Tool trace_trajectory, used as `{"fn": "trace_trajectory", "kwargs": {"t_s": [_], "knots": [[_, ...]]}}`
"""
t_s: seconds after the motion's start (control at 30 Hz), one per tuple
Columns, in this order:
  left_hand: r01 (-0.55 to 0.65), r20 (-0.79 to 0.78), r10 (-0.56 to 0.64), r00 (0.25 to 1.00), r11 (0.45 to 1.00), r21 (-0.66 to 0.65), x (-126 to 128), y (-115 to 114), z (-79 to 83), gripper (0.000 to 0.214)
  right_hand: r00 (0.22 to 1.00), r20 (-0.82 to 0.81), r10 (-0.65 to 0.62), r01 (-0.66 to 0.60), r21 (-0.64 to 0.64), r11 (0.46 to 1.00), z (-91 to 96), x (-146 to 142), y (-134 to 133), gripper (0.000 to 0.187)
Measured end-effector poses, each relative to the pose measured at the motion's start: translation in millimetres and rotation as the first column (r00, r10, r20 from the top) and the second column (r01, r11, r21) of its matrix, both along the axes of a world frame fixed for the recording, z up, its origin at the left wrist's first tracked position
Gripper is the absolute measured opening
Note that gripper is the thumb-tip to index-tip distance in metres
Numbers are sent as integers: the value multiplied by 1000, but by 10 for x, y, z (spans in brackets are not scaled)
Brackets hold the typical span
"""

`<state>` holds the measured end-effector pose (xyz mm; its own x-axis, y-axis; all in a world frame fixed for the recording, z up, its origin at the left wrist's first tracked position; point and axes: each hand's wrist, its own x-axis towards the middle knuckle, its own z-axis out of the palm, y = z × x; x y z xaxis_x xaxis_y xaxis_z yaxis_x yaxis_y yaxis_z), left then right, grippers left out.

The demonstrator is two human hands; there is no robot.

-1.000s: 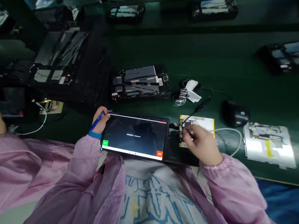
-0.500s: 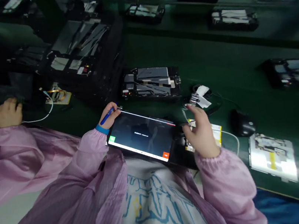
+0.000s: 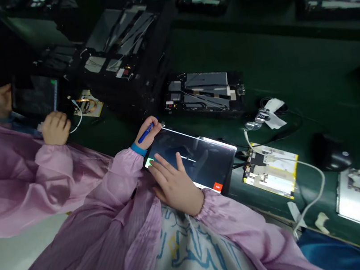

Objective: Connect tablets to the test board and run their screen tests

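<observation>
Over the tablet [image 3: 197,159] — an on-screen step in hand.
Your right grip [image 3: 174,185] is open, fingertips [image 3: 159,163] by the green button [image 3: 149,162]; your left grip [image 3: 150,132] clenches a blue pen [image 3: 143,137].

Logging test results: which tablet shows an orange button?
The tablet under the right hand, with green and orange buttons; the co-worker's tablet shows no orange.

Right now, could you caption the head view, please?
Right hand touches a black-framed tablet while the left hand grips a blue pen.
</observation>
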<state>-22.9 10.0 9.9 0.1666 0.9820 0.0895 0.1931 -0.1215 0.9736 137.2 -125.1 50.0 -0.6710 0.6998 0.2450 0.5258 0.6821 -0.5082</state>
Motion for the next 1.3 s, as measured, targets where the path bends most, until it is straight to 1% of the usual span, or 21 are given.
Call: {"fn": "trace_trajectory", "kwargs": {"t_s": [0.03,0.1,0.17,0.2,0.27,0.33,0.47,0.63,0.7,0.77,0.87,1.03,1.1,1.2,1.3], "knots": [[3,4,-3,1000,1000,-2,-1,1,-2,47,1000,-11,-26,26,13,1000,21,88,-21,46],[0,1,0,1000,1000,5,-3,8,-6,46,990,-12,-140,140,44,989,48,332,-86,41],[-9,-19,10,1000,1000,19,-3,18,-5,46,957,27,-288,284,92,954,30,611,-165,41],[-13,-29,13,999,1000,21,-1,22,-2,47,939,62,-340,331,120,936,4,741,-204,42],[-14,-37,14,999,1000,-1,7,28,11,47,908,137,-397,372,173,912,-70,945,-278,44],[-18,-27,17,999,999,-45,21,27,27,47,890,178,-421,383,213,899,-148,1051,-337,41],[-41,-21,40,999,996,-85,50,14,59,45,885,188,-425,378,242,894,-225,1034,-384,39],[-54,-27,52,998,995,-87,62,5,72,41,888,244,-389,339,223,914,-209,958,-351,46],[-61,-28,59,998,995,-83,60,6,67,41,898,218,-383,338,216,916,-217,975,-343,50],[-67,-30,65,997,995,-79,55,6,60,42,904,111,-413,380,230,896,-251,1020,-344,61],[-64,-43,60,997,995,-79,42,3,55,43,878,-47,-476,470,265,842,-352,1108,-355,81],[-64,-67,59,996,995,-71,2,16,49,45,839,-139,-527,544,276,793,-597,1188,-352,96],[-51,-70,47,996,997,-59,-11,24,42,46,824,-197,-531,567,300,768,-674,1187,-349,98],[-38,-74,35,997,998,-49,-15,25,35,45,804,-243,-542,594,358,721,-727,1174,-356,93],[-37,-68,33,997,998,-56,-9,22,34,44,795,-249,-553,606,372,703,-727,1166,-364,91]]}}
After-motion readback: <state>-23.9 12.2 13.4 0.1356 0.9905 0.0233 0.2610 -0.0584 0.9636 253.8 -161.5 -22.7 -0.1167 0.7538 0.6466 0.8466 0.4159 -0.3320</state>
